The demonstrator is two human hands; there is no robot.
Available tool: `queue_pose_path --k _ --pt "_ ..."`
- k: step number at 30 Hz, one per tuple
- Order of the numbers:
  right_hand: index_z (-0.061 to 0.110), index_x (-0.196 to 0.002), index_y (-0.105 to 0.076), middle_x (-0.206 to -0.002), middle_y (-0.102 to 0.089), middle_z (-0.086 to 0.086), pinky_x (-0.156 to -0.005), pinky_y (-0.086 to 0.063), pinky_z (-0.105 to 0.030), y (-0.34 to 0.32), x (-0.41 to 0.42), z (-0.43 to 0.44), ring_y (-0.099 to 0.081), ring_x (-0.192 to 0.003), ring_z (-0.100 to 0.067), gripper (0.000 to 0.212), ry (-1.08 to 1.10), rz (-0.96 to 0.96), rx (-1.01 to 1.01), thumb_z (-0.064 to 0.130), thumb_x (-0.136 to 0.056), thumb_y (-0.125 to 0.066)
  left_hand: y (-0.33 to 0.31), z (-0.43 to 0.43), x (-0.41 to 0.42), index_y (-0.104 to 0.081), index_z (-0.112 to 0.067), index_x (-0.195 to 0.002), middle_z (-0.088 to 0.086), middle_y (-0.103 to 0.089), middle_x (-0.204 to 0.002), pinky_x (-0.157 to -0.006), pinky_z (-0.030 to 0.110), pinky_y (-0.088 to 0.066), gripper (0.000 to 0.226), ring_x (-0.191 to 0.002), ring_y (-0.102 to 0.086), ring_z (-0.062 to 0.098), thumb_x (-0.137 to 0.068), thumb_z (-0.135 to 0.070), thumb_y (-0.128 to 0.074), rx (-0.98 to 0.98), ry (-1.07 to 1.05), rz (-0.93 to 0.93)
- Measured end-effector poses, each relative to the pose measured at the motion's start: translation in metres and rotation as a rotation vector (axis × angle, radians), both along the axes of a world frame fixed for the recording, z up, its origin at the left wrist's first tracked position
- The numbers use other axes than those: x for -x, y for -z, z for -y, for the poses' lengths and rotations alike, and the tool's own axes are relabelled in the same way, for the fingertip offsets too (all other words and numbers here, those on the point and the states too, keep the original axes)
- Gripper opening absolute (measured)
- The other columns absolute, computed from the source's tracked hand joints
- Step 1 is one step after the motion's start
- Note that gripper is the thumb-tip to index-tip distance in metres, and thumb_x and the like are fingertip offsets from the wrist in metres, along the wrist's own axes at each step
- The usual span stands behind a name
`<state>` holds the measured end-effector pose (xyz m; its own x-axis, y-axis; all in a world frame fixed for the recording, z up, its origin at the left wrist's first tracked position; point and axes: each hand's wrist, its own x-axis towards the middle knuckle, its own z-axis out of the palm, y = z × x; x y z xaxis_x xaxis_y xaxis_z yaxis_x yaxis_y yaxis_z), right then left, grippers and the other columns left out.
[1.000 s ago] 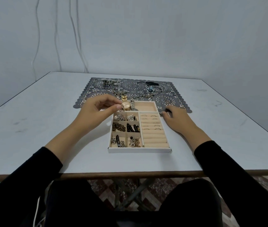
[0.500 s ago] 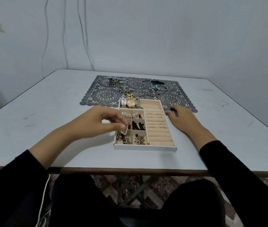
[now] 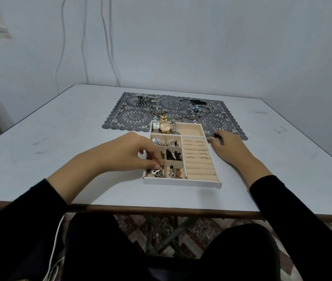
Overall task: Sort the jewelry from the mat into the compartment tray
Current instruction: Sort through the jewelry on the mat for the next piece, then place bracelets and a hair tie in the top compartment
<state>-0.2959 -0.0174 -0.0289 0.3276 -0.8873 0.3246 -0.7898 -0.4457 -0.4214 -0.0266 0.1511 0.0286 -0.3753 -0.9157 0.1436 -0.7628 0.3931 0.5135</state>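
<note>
Fingers (image 3: 155,159) of the left hand (image 3: 128,155) curl down and pinch a small silvery charm (image 3: 157,171) between thumb and fingertip, just over the cell at the near-left corner of the tray (image 3: 181,182); whether the charm already touches the pieces lying there cannot be told. Beside the tray's right wall the right hand (image 3: 229,148) rests on the table (image 3: 59,138), fingers bent toward a tiny piece (image 3: 209,139) at the mat's near edge; whether they grip it cannot be told. Midway along the table's near edge sits the tray, with the mat (image 3: 134,118) behind it toward the far edge.

Handling, as judged: the charm looks light, rigid, thin and openwork, so it may snag on neighbouring pieces; it is best held by its rim with two fingertips and released low in the cell. By contrast the chains (image 3: 183,117) on the mat look limp, heavier and prone to tangle; gathering one at its middle seems safest.

Surroundings: watches (image 3: 165,126) fill the left of the tray's far compartment, its right part showing bare lining; ring rolls (image 3: 199,159) run along the right side, several carrying rings; black beads (image 3: 173,155) occupy a middle cell; bracelets (image 3: 201,108) and a cluster (image 3: 145,98) lie near the mat's far edge. Low dividers and crowded cells leave the fingers little room; the watches stand between the mat and the small cells, so a hand reaching the mat must pass over them.
</note>
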Motion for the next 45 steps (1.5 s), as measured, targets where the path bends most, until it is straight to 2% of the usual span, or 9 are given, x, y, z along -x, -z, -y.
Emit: queue_pose_path --k 11,20,25,29,32,35,40,43,45 --pt "0.006 -0.101 -0.060 -0.100 -0.065 -0.010 -0.070 -0.035 -0.028 -0.001 -0.001 -0.001 -0.055 -0.092 -0.024 0.025 0.006 0.002 0.009 0.027 -0.096 -0.048 -0.001 0.002 -0.001 -0.078 -0.034 -0.097 -0.018 -0.072 -0.088 -0.075 0.020 -0.046 0.016 -0.086 -0.062 0.003 -0.081 -0.028 -0.077 -0.011 0.005 -0.016" --pt "0.006 -0.109 -0.060 -0.107 -0.064 -0.011 -0.074 -0.037 -0.028 -0.003 -0.001 -0.004 -0.056 -0.098 -0.026 0.028 0.006 -0.006 -0.001 0.027 -0.097 -0.048 -0.005 0.004 -0.005 -0.078 -0.034 -0.097 -0.020 -0.073 -0.090 -0.081 0.034 -0.051 0.015 -0.090 -0.066 0.008 -0.082 -0.031 -0.076 -0.016 0.016 -0.071" --pt "0.007 -0.111 -0.062 -0.109 -0.064 -0.009 -0.077 -0.038 -0.028 -0.005 -0.001 0.000 -0.056 -0.104 -0.027 0.029 0.018 0.009 -0.031 0.028 -0.096 -0.049 -0.011 0.013 -0.010 -0.077 -0.023 -0.099 -0.010 -0.076 -0.090 -0.085 0.027 -0.054 0.019 -0.089 -0.070 0.009 -0.081 -0.026 -0.075 -0.003 -0.006 -0.239" --pt "0.007 -0.108 -0.063 -0.104 -0.065 -0.008 -0.072 -0.037 -0.028 -0.011 -0.003 0.007 -0.053 -0.091 -0.020 0.028 0.060 0.027 -0.025 0.028 -0.096 -0.048 -0.012 0.037 -0.021 -0.076 -0.014 -0.099 0.005 -0.076 -0.093 -0.089 0.034 -0.054 0.020 -0.095 -0.070 0.025 -0.083 -0.024 -0.071 0.067 -0.110 -0.432" --pt "0.008 -0.105 -0.063 -0.103 -0.066 -0.007 -0.073 -0.037 -0.026 -0.016 -0.003 0.016 -0.052 -0.088 -0.017 0.023 0.086 0.070 -0.005 0.022 -0.095 -0.048 -0.007 0.065 -0.033 -0.074 -0.019 -0.104 -0.001 -0.075 -0.092 -0.073 0.028 -0.058 0.018 -0.082 -0.069 0.013 -0.091 -0.027 -0.066 0.115 -0.215 -0.462" --pt "0.009 -0.112 -0.063 -0.111 -0.064 -0.007 -0.080 -0.039 -0.025 -0.021 -0.006 0.031 -0.052 -0.092 -0.015 0.025 0.087 0.108 0.007 0.019 -0.094 -0.049 0.004 0.094 -0.047 -0.071 -0.028 -0.105 -0.018 -0.066 -0.075 -0.058 0.023 -0.051 0.015 -0.062 -0.056 -0.002 -0.096 -0.027 -0.060 0.137 -0.323 -0.410" --pt "0.010 -0.121 -0.061 -0.118 -0.063 -0.006 -0.085 -0.037 -0.022 -0.023 -0.018 0.055 -0.056 -0.105 -0.018 0.030 0.049 0.095 0.024 0.019 -0.094 -0.051 0.020 0.132 -0.056 -0.064 -0.028 -0.116 -0.009 -0.062 -0.116 -0.076 0.012 -0.047 0.021 -0.092 -0.058 -0.009 -0.098 -0.024 -0.055 0.168 -0.405 -0.252" --pt "0.009 -0.125 -0.059 -0.120 -0.063 -0.007 -0.089 -0.040 -0.025 -0.021 -0.028 0.072 -0.057 -0.108 -0.020 0.033 0.019 0.043 0.029 0.019 -0.094 -0.051 0.027 0.154 -0.064 -0.062 -0.020 -0.125 0.001 -0.059 -0.128 -0.101 0.033 -0.043 0.028 -0.116 -0.055 0.014 -0.098 -0.025 -0.054 0.198 -0.392 -0.028" --pt "0.009 -0.126 -0.059 -0.121 -0.063 -0.008 -0.094 -0.041 -0.029 -0.019 -0.034 0.084 -0.058 -0.109 -0.022 0.034 -0.005 0.018 0.034 0.018 -0.094 -0.052 0.032 0.166 -0.069 -0.059 -0.021 -0.129 0.002 -0.056 -0.134 -0.107 0.046 -0.040 0.032 -0.122 -0.051 0.020 -0.098 -0.031 -0.052 0.175 -0.392 0.066"
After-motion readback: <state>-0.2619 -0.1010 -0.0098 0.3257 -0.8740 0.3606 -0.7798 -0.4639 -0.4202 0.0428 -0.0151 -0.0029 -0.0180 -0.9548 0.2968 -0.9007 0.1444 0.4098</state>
